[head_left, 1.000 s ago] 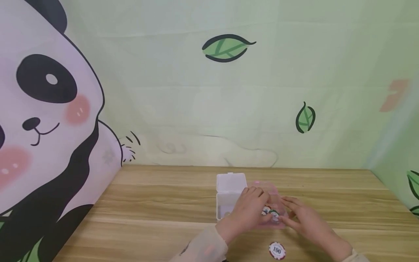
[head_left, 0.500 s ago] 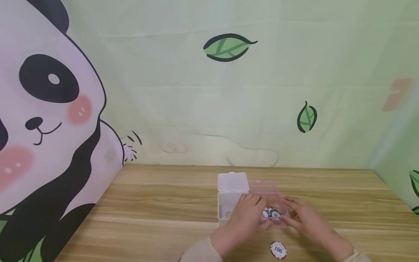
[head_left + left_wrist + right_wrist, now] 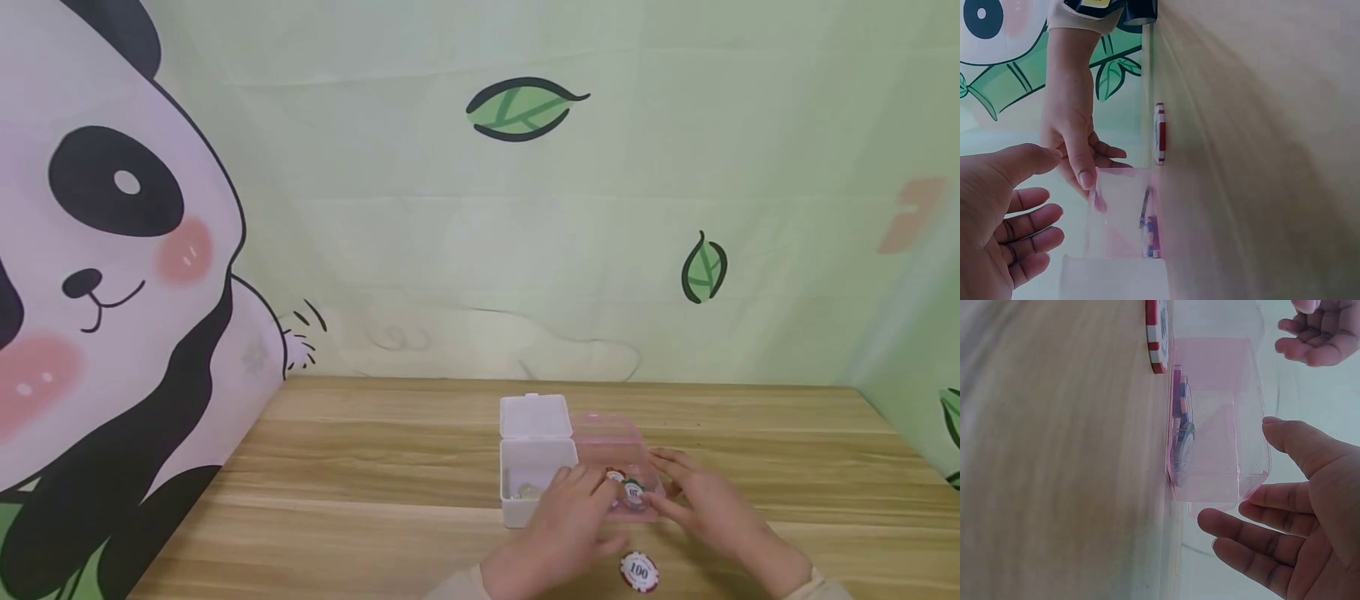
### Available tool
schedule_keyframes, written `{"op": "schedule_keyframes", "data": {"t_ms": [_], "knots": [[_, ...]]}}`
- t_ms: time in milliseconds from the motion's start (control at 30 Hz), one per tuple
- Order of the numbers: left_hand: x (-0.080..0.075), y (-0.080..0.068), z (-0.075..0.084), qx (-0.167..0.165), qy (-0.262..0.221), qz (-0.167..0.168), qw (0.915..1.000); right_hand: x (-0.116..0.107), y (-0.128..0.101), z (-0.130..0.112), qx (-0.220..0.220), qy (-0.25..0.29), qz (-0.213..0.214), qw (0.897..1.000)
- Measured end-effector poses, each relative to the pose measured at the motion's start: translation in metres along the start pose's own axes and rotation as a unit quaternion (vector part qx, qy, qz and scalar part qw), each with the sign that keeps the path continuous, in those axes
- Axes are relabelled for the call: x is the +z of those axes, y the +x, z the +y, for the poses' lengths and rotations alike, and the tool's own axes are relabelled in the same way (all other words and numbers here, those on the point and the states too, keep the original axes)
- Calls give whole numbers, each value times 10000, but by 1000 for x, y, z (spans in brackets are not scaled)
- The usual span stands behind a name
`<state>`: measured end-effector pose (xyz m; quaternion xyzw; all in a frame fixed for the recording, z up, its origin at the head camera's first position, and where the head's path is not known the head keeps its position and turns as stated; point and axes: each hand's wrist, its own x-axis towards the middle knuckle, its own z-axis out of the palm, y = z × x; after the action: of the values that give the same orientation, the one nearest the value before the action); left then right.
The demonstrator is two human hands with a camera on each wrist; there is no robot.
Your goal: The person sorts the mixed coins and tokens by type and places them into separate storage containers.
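Observation:
Over the near left side of a pink see-through box [image 3: 618, 457], my left hand [image 3: 564, 515] hovers with loosely bent fingers, thumb apart, holding nothing. At the box's right side rests my right hand [image 3: 708, 510]. The right wrist view shows its thumb [image 3: 1285, 434] at the rim and its lower fingers [image 3: 1288, 500] by the corner, fairly straight. Several poker chips [image 3: 633, 493] lie inside the pink box, partly behind the left fingers. One red-and-white poker chip marked 100 [image 3: 639, 572] lies flat on the table in front.
Left of the pink box stands a white box [image 3: 517, 512], its lid [image 3: 536, 416] raised, with small pale round pieces [image 3: 528, 492] inside. Both boxes sit on a wooden table [image 3: 375, 467]. A printed cloth [image 3: 420, 208] hangs behind the table.
My left hand has drawn back from inside the pink box, toward me and slightly left, exposing more of the white box and the chips. The right hand stays at the box's side.

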<state>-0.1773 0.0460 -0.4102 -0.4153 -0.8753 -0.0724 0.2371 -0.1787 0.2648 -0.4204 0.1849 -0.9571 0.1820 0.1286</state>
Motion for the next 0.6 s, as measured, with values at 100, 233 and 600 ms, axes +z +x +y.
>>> {"op": "schedule_keyframes", "data": {"t_ms": [100, 233, 600], "knots": [[1, -2, 2, 27, -40, -177, 9998, 0, 0, 0, -10, -15, -2, 10000], [2, -4, 4, 74, -220, -449, 9987, -1, 0, 0, 21, -41, -41, 10000], [5, -6, 11, 335, -282, -744, 9963, -1, 0, 0, 114, -10, -113, 9999]]}}
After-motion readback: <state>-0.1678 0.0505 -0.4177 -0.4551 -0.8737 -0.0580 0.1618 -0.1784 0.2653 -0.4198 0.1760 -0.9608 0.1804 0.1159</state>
